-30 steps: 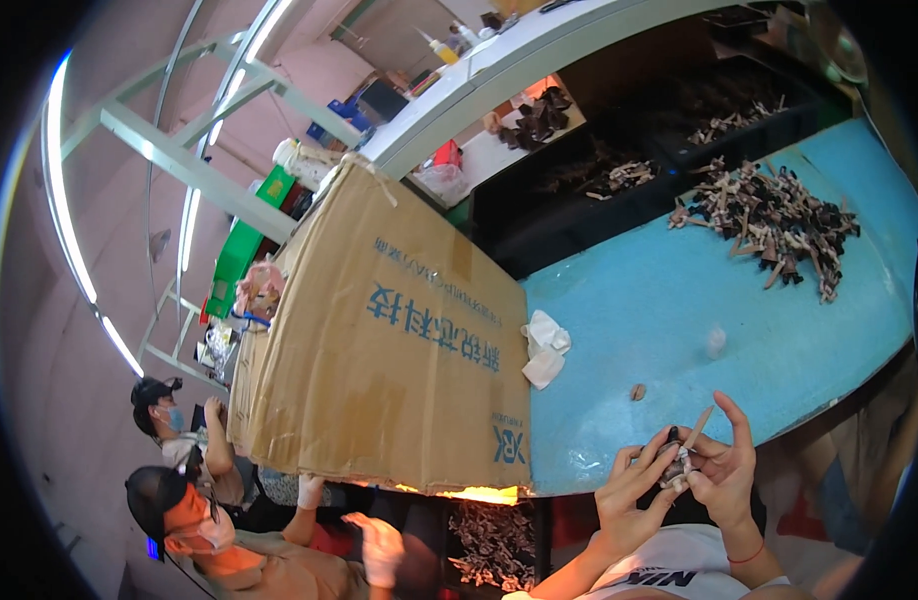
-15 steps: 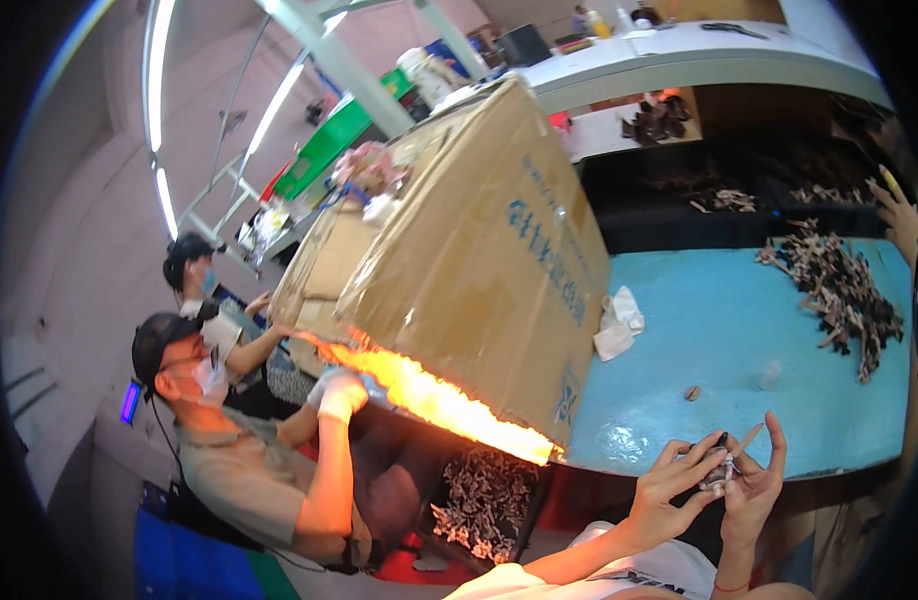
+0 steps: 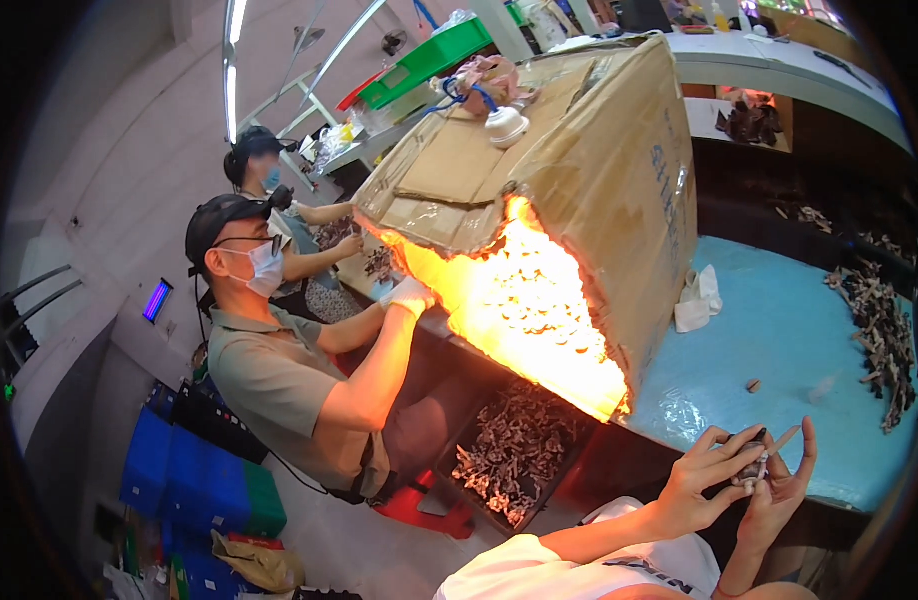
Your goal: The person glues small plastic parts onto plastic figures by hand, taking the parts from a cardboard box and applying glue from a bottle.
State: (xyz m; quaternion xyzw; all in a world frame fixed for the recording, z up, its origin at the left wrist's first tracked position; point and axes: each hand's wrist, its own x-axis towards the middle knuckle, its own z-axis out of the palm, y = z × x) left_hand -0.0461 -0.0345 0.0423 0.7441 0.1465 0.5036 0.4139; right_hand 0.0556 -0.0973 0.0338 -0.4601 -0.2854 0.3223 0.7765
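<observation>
Near the front edge of the blue tabletop, my left hand (image 3: 701, 482) and my right hand (image 3: 774, 508) meet around a small dark-and-pale piece (image 3: 750, 464). My left fingers pinch it from the left, and my right hand's fingers press against it from below and the right. One right finger sticks straight up. A thin pale pointed strip (image 3: 783, 438) slants up beside the piece; I cannot make out what it is. A small brown bit (image 3: 753, 386) lies on the table beyond my hands.
A large cardboard box (image 3: 629, 240), its near side glowing orange, stands left of the blue tabletop (image 3: 769, 300). Dark-and-pale pieces (image 3: 874, 340) lie heaped at right; a crumpled white tissue (image 3: 697, 300) lies by the box. A masked co-worker (image 3: 269, 350) sits left, near a filled black tray (image 3: 514, 450).
The view has swung left, showing more of the glowing box side and the co-workers. Another person's hand at the far right has left the picture. My hands keep hold of the piece.
</observation>
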